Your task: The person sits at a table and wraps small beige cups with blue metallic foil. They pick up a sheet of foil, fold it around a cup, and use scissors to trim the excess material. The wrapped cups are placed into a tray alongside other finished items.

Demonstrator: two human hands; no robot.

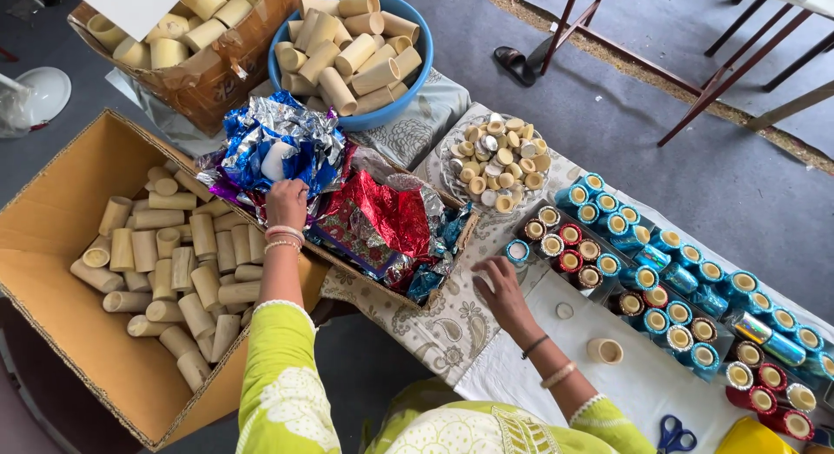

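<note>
Foil, blue and silver, crumples under the left hand (287, 204), whose grip closes loosely on the foil heap (278, 145) in a shallow box (452, 250) at the worktop's (608, 393) back edge. The right hand (497, 284) lies flat, fingers spread, grip open and holding nothing, on the paisley cloth (439, 319) just beside a blue-wrapped tube (518, 251). Bare white worktop lies to its right, around one plain ring (605, 351). Both arms reach forward, green sleeves, bangled wrists.
</note>
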